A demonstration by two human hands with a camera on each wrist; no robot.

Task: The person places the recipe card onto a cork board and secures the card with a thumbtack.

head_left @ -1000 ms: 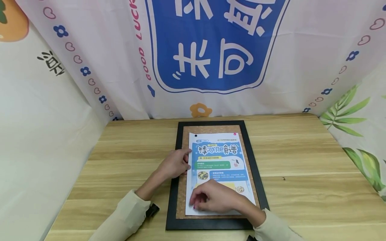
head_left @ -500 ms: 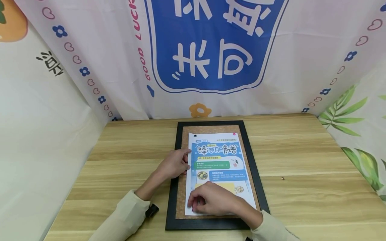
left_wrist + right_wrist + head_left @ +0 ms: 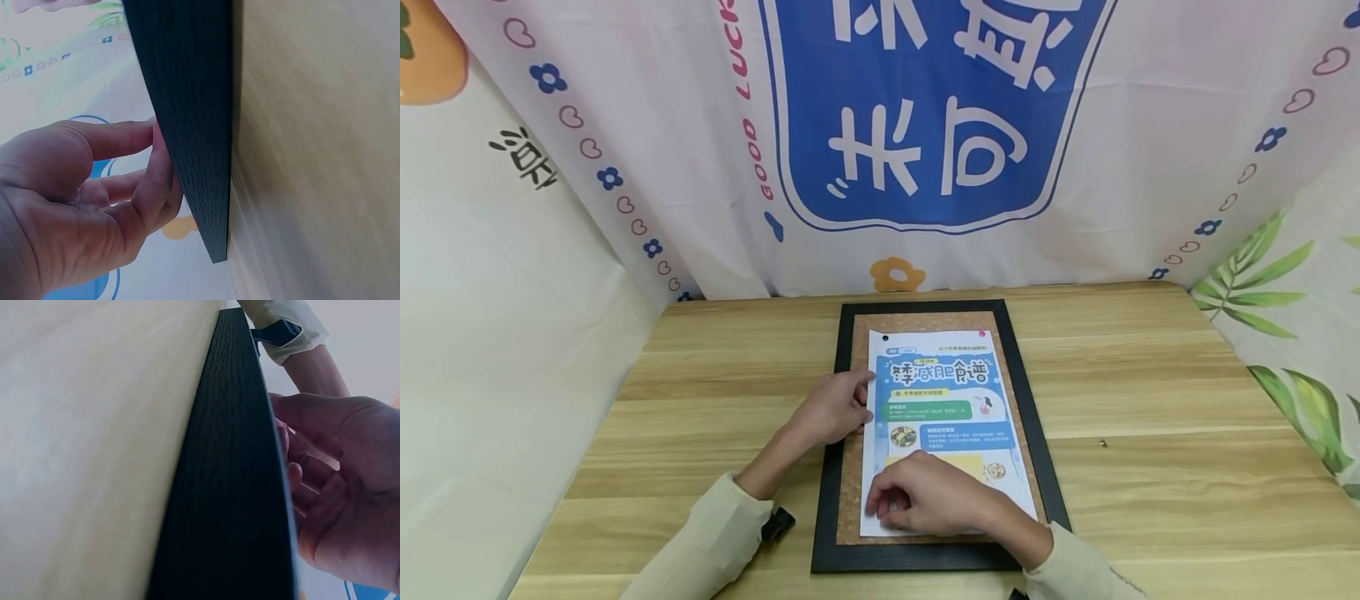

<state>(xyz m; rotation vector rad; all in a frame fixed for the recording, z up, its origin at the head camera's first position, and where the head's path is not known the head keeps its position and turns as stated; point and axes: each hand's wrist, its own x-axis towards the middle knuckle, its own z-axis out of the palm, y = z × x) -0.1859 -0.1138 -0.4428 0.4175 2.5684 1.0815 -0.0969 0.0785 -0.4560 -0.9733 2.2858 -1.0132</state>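
A printed sheet lies on a cork board with a black frame. A dark pin and a pink pin sit at its top corners. My left hand rests at the sheet's left edge, fingertips touching it, with bent, relaxed fingers. Near the sheet's lower left corner, my right hand has thumb and fingers pinched together over the paper; the pink pin between them is now mostly hidden. In both wrist views the black frame blocks sight of the fingertips.
A tiny metallic object lies on the wooden table, right of the board. Behind the table hangs a printed curtain. Black straps or devices show at both wrists, one by the left sleeve.
My right hand has shifted slightly left and down toward the sheet's lower left corner, and the pink pin in its fingers is less visible. My left hand has stayed still.
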